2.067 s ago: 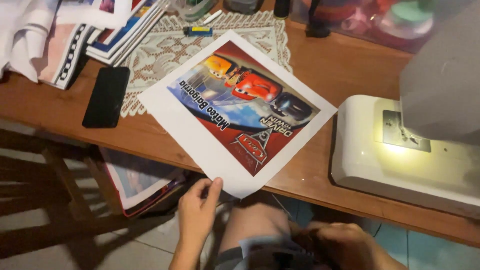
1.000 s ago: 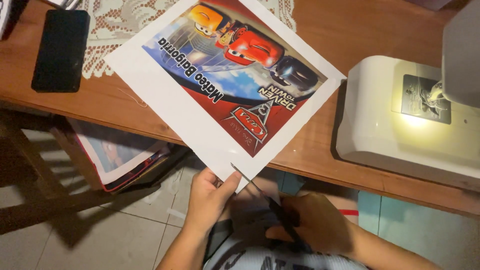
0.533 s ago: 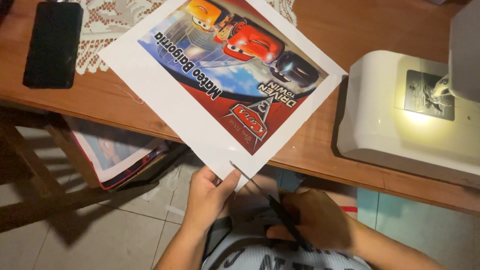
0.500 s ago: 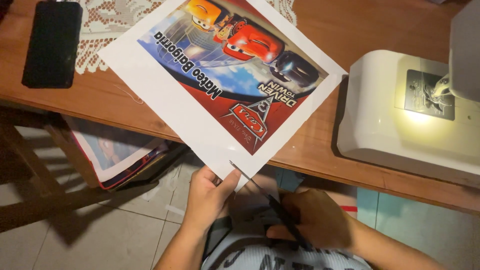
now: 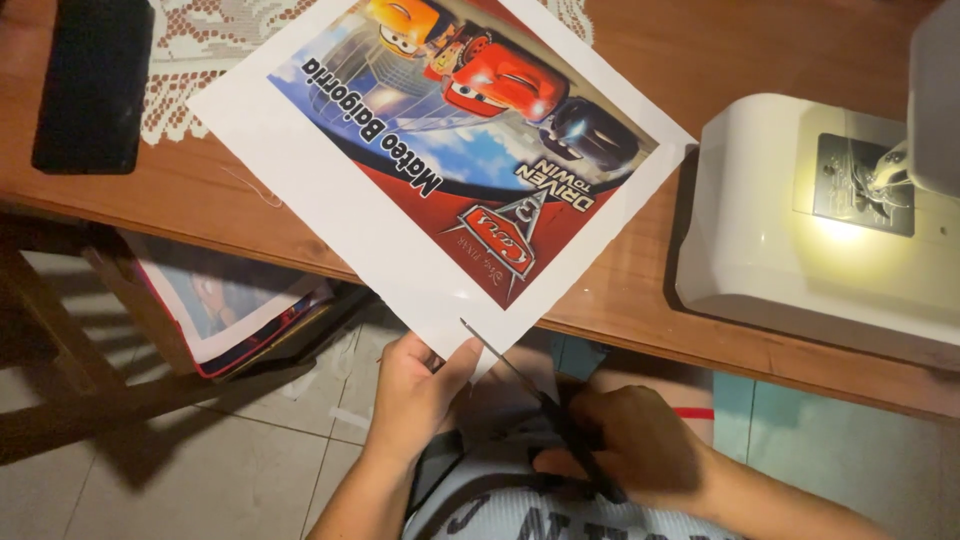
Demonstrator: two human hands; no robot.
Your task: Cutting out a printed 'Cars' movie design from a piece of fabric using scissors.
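Printed sheet (image 5: 440, 170) with cartoon racing cars, white-bordered, lying across wooden table (image 5: 740, 60) edge, near corner hanging past it. Left hand (image 5: 415, 395) pinching that corner, thumb on top, fingers curled beneath. Right hand (image 5: 625, 445) closed around handles of scissors (image 5: 530, 395), blades parted slightly, tips at sheet's lower edge. White sewing machine (image 5: 800, 250) just right of sheet, lamp lit. Black phone (image 5: 95, 85) and lace doily (image 5: 210, 50) at left.

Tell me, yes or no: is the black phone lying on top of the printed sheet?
No, the black phone lies on the wooden table left of the printed sheet, apart from it.
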